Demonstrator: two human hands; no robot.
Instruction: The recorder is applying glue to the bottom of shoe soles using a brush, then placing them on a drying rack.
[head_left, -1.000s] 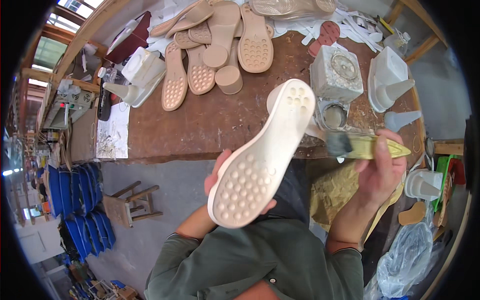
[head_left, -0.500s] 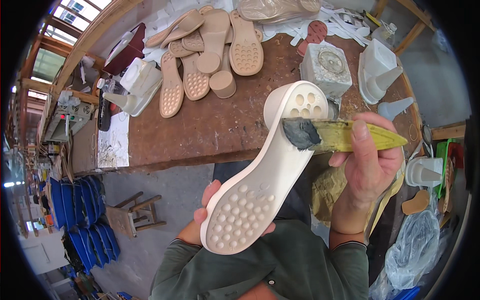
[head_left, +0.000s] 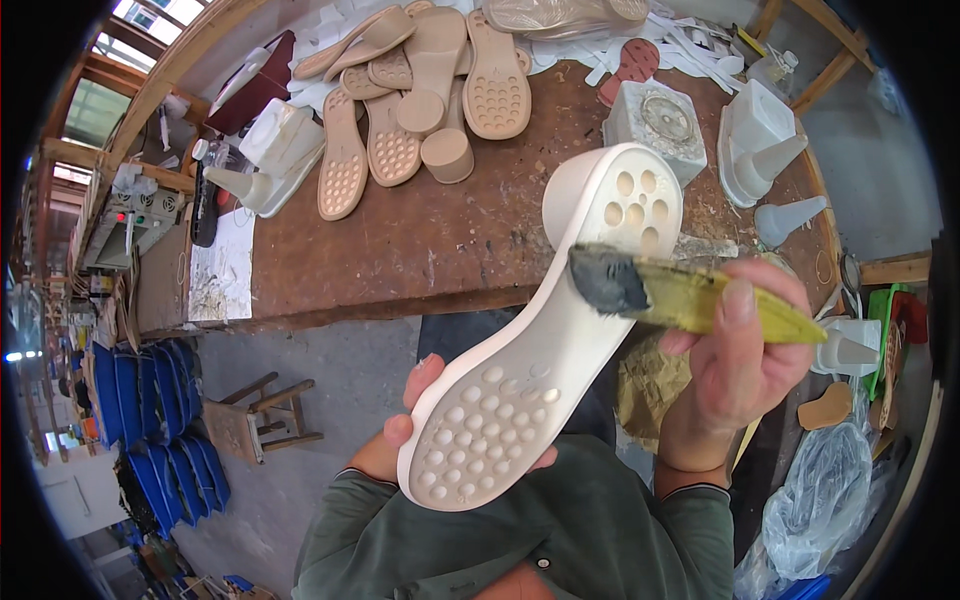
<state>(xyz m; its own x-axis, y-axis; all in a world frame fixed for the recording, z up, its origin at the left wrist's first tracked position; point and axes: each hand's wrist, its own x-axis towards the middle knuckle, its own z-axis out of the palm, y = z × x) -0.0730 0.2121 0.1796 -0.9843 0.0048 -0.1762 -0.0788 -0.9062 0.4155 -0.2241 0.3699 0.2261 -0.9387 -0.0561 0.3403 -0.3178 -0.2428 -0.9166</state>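
A cream shoe sole (head_left: 560, 335) with a block heel is held aslant in front of me, hollowed inner side up, its heel end far and toe end near. My left hand (head_left: 421, 383) is closed around the toe part, with fingertips showing at the edges and the palm hidden beneath. In my right hand (head_left: 745, 355) is a flat brush (head_left: 685, 292) with a yellow handle, pinched between thumb and fingers. Its dark bristles lie over the sole's narrow middle, just below the round heel hollows; whether they touch it I cannot tell.
A brown workbench (head_left: 380, 260) bears a pile of beige soles (head_left: 430, 80) at the back. White plastic containers with cones (head_left: 755, 150) and a crusted square container (head_left: 655, 125) stand further right. A wooden stool (head_left: 262, 415) and blue stacked items (head_left: 150, 400) are lower left.
The sole's heel end has swung slightly right. The brush has slid a little down from the heel hollows toward the toe, uncovering more of them. Both grips stay the same.
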